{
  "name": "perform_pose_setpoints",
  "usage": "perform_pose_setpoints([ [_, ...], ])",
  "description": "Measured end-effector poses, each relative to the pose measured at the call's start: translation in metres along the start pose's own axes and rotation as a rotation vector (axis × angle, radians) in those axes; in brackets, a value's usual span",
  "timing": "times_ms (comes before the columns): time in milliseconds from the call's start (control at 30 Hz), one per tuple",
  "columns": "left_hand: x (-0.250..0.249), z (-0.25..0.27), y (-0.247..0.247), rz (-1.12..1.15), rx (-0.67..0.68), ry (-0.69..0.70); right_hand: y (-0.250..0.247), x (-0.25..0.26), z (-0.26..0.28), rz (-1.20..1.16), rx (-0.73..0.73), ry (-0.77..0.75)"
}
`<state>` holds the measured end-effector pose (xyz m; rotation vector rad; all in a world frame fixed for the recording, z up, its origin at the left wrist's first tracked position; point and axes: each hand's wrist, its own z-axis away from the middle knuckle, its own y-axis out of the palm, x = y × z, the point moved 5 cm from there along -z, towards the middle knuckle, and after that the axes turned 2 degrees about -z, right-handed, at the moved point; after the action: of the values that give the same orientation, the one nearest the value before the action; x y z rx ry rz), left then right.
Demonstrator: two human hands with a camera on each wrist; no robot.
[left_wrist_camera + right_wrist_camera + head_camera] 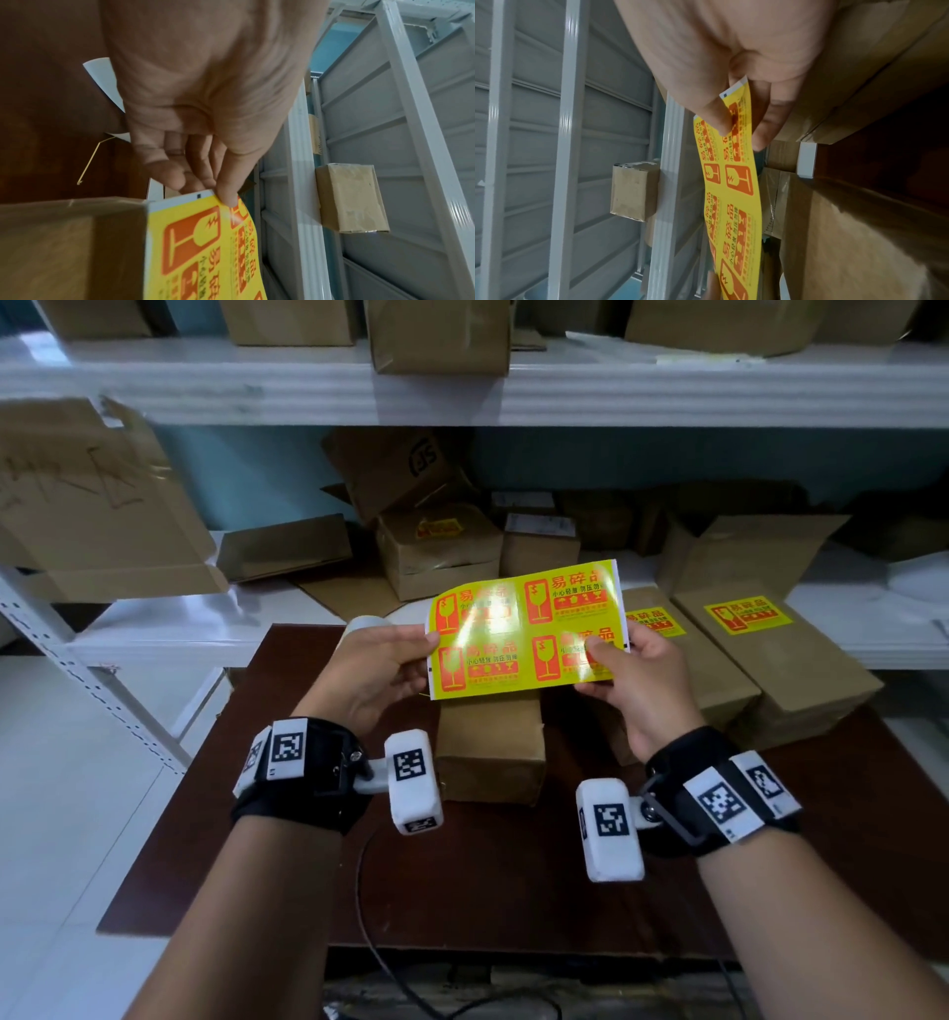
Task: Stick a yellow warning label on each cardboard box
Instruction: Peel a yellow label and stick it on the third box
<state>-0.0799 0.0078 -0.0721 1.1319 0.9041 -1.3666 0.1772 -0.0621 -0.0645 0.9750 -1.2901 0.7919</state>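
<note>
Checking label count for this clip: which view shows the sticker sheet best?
The head view: the whole sticker sheet faces the camera, four labels visible, pinched by the left hand and right hand. Each wrist view shows only a steeply angled part of it by the fingertips.

My arms are bare to the wrists. On each wrist I wear a black strap carrying white blocks printed with black square codes, and a white camera pod on a bracket with a visible screw.
</note>
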Motion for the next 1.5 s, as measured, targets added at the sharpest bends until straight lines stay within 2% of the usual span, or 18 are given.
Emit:
perform_pose_setpoints([
  [133, -0.003, 0.001, 0.003, -0.004, -0.072, 0.09, 0.001, 0.0, -0.007, 0.013, -0.097, -0.05],
  [267, -0.006, 0.001, 0.011, 0.061, -0.072, 0.131, 0.0, 0.014, -0.014, 0.393, -0.152, -0.241],
  [333, -0.008, 0.001, 0.012, 0.094, -0.073, 0.147, 0.004, 0.021, -0.013, 0.505, -0.16, -0.311],
  [433, -0.009, 0.003, 0.017, 0.105, -0.048, 0.163, 0.015, 0.024, -0.007, 0.582, -0.103, -0.398],
  [600, -0.015, 0.01, 0.033, 0.068, 0.041, 0.191, 0.037, 0.02, 0.005, 0.541, 0.086, -0.469],
  [733, -0.017, 0.019, 0.05, 0.024, 0.135, 0.216, 0.046, 0.019, 0.013, 0.526, 0.131, -0.522],
  [1033, -0.009, 0.015, 0.05, -0.123, 0.14, 0.207, 0.052, 0.012, 0.017, 0.489, 0.164, -0.459],
  [1500, -0.002, 0.011, 0.051, -0.173, 0.19, 0.196, 0.054, 0.001, 0.011, 0.467, 0.17, -0.397],
])
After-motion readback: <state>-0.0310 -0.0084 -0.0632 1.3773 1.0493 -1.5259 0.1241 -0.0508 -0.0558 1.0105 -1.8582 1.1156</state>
